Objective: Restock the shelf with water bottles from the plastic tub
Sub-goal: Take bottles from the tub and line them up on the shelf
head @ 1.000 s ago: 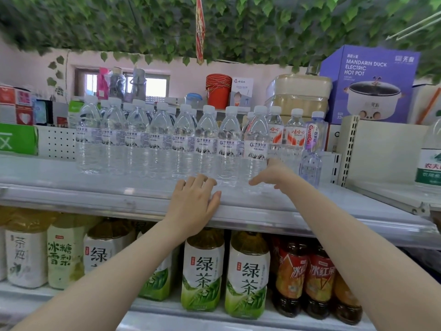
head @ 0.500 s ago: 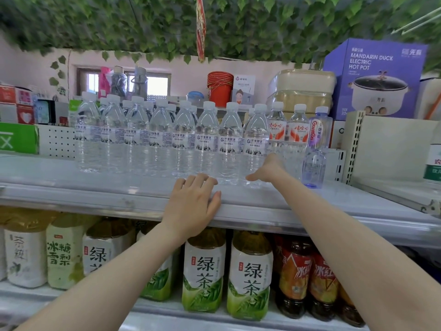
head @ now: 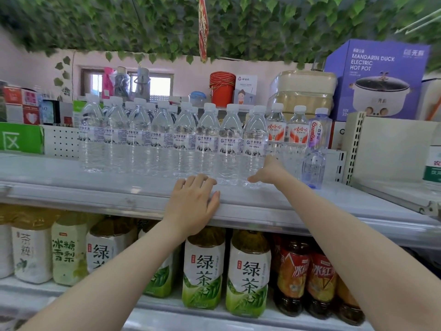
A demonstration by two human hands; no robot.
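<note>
Shelf [head: 71, 185], water row: placement step.
Left of the row's end bottle [head: 254, 149]: water bottles [head: 162, 139] ranked upright; left hand [head: 194, 201] flat on the shelf lip, fingers spread, empty. At the end bottle: right hand [head: 268, 170] against its base, grip hidden, cannot tell. Plastic tub unseen. Next: release, fetch another.

Head cam, close, faces fwd at shelf [head: 133, 192], slightly down.
</note>
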